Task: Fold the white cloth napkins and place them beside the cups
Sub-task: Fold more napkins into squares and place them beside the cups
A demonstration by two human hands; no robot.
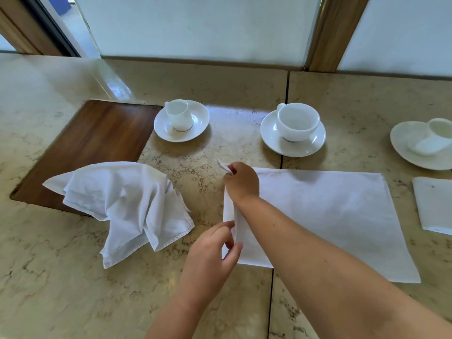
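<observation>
The person is working on the flat napkin [330,216] lying just in front of the middle cup [297,121]. The right hand [241,182] is pinching its far left corner, the left hand [215,250] is pinching the near left corner, likely lifting that edge to fold it over evenly. A crumpled napkin [127,204] is waiting left of that cup, half on the wooden tray [97,138]; a folded napkin [434,204] is lying to its right.

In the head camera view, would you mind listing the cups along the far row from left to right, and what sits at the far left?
wooden tray → small straight cup → wide round cup → tipped cup at the right edge.
</observation>
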